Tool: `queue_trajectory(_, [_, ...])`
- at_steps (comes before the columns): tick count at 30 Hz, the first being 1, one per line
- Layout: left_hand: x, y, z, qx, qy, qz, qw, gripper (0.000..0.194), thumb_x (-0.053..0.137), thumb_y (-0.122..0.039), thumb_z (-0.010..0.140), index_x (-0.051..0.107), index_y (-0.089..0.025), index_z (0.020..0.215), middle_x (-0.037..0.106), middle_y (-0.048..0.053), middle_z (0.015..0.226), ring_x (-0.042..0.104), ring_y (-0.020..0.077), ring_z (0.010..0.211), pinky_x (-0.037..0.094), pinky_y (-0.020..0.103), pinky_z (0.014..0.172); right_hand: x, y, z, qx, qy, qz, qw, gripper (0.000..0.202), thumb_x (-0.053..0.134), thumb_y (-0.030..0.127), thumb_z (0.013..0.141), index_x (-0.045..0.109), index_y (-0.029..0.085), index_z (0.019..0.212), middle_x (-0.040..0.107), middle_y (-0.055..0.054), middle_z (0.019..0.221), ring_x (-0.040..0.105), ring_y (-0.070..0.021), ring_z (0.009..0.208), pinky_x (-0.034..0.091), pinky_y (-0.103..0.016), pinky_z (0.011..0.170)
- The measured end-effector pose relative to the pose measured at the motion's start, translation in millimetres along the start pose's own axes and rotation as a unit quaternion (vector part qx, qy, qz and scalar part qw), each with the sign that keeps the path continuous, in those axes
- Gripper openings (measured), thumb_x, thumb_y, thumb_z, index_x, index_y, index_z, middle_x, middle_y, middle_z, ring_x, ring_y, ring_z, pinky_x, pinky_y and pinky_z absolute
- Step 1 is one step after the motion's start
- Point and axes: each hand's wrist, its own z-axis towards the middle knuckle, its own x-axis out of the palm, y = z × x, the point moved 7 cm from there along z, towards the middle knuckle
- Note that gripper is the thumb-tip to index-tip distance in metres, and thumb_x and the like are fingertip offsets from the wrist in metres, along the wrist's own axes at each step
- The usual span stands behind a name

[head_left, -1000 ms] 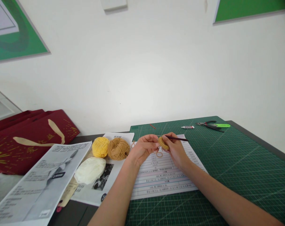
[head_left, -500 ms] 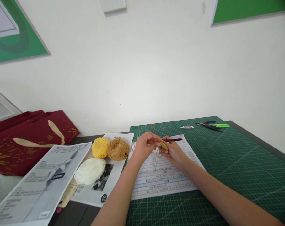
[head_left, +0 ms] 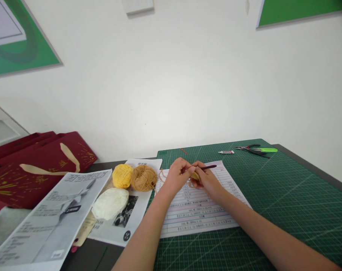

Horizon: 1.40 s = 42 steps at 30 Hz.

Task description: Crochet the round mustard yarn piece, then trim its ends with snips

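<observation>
My two hands meet above a printed sheet [head_left: 199, 220]. My left hand [head_left: 178, 175] is closed, thumb and forefinger pinching at the edge of a small mustard-yellow crochet piece [head_left: 195, 176]. My right hand [head_left: 209, 182] is closed around a crochet hook [head_left: 209, 167] with a dark purple handle, which points off to the right. Its fingers also touch the crochet piece, mostly hidden between both hands; the hook's tip is out of sight. A loose strand of brown yarn [head_left: 161, 174] runs behind my left wrist near a brown yarn ball [head_left: 144, 178].
Left of my hands lie a yellow yarn ball [head_left: 122, 175], a white bundle [head_left: 110, 203] and a grey printed sheet [head_left: 55, 214]. Dark red gift bags [head_left: 46, 169] stand beyond. On the green cutting mat [head_left: 278, 199] rest a small glue tube [head_left: 226, 152], pliers [head_left: 251, 149] and a green-handled tool [head_left: 268, 150].
My hands have drawn closer together, and the crochet piece is more covered by fingers. The hook's handle has shifted slightly left. The whole view has moved a little.
</observation>
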Motion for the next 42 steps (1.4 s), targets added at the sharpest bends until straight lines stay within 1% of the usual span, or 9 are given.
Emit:
queue_trajectory(4, [-3.7,9,0,-0.046,-0.015,-0.017,0.999,0.025,0.063,-0.032,0.095,0.066,-0.016,0.114,0.069,0.008,0.112,0.068,0.0215,0.091,0.059,0.041,0.078,3,6,-1,-0.035,0.022,-0.001,0.999,0.03,0.058,0.041,0.099,0.063,0.015,0.112,0.068,-0.003,0.095,0.065,-0.0123,0.07,0.057,-0.028,0.061])
queue_trajectory(8, [-5.5,15,-2,-0.084,-0.018,-0.064,0.994,0.025,0.063,-0.033,0.096,0.066,-0.016,0.115,0.069,0.008,0.11,0.069,0.0206,0.089,0.059,0.04,0.075,9,14,-5,-0.063,0.062,-0.013,0.996,0.028,0.058,0.041,0.099,0.064,0.015,0.107,0.068,-0.002,0.091,0.065,-0.012,0.069,0.056,-0.028,0.062])
queue_trajectory(11, [-2.2,17,-3,-0.104,-0.008,-0.117,0.988,0.029,0.063,-0.033,0.096,0.065,-0.016,0.118,0.069,0.009,0.113,0.069,0.0214,0.09,0.06,0.04,0.075,13,18,-7,-0.079,0.078,-0.028,0.993,0.022,0.062,0.035,0.097,0.065,0.015,0.103,0.068,-0.001,0.09,0.065,-0.0119,0.069,0.056,-0.028,0.063])
queue_trajectory(16, [6.3,18,-4,-0.125,0.019,-0.202,0.971,0.032,0.063,-0.034,0.095,0.063,-0.017,0.123,0.067,0.01,0.119,0.069,0.0234,0.095,0.059,0.043,0.079,14,21,-9,-0.089,0.08,-0.022,0.993,0.027,0.058,0.041,0.098,0.065,0.015,0.103,0.068,-0.002,0.091,0.065,-0.0129,0.071,0.056,-0.029,0.065])
queue_trajectory(19, [9.6,17,-5,-0.133,0.037,-0.241,0.961,0.031,0.063,-0.034,0.095,0.063,-0.016,0.121,0.068,0.009,0.116,0.069,0.0224,0.092,0.06,0.041,0.077,16,22,-10,-0.089,0.081,-0.021,0.993,0.027,0.059,0.04,0.098,0.065,0.015,0.101,0.068,-0.002,0.089,0.065,-0.0125,0.07,0.056,-0.029,0.064])
queue_trajectory(23, [11.9,15,-6,-0.138,0.058,-0.282,0.948,0.027,0.062,-0.035,0.096,0.065,-0.015,0.114,0.07,0.007,0.105,0.069,0.0187,0.081,0.059,0.036,0.069,16,24,-12,-0.092,0.076,-0.023,0.993,0.027,0.058,0.041,0.099,0.065,0.015,0.099,0.068,-0.001,0.088,0.064,-0.0121,0.069,0.056,-0.029,0.064])
queue_trajectory(26, [12.4,13,-7,-0.138,0.067,-0.305,0.94,0.027,0.062,-0.036,0.096,0.066,-0.015,0.112,0.07,0.006,0.101,0.068,0.0177,0.078,0.059,0.035,0.067,17,27,-13,-0.097,0.075,-0.026,0.992,0.027,0.058,0.041,0.099,0.065,0.015,0.099,0.068,-0.001,0.087,0.064,-0.0119,0.068,0.056,-0.029,0.064])
queue_trajectory(32, [11.4,10,-7,-0.138,0.062,-0.338,0.929,0.028,0.06,-0.039,0.097,0.066,-0.015,0.108,0.07,0.005,0.094,0.067,0.0159,0.072,0.058,0.033,0.063,18,31,-14,-0.11,0.073,-0.022,0.991,0.028,0.058,0.041,0.099,0.065,0.015,0.097,0.068,-0.001,0.087,0.064,-0.012,0.068,0.056,-0.029,0.065])
queue_trajectory(42, [9.7,4,-5,-0.13,0.059,-0.366,0.92,0.03,0.059,-0.041,0.097,0.066,-0.015,0.109,0.07,0.005,0.095,0.066,0.0162,0.072,0.057,0.034,0.064,15,32,-14,-0.129,0.054,-0.004,0.99,0.028,0.059,0.041,0.098,0.066,0.015,0.099,0.069,-0.002,0.09,0.066,-0.0138,0.074,0.057,-0.032,0.069])
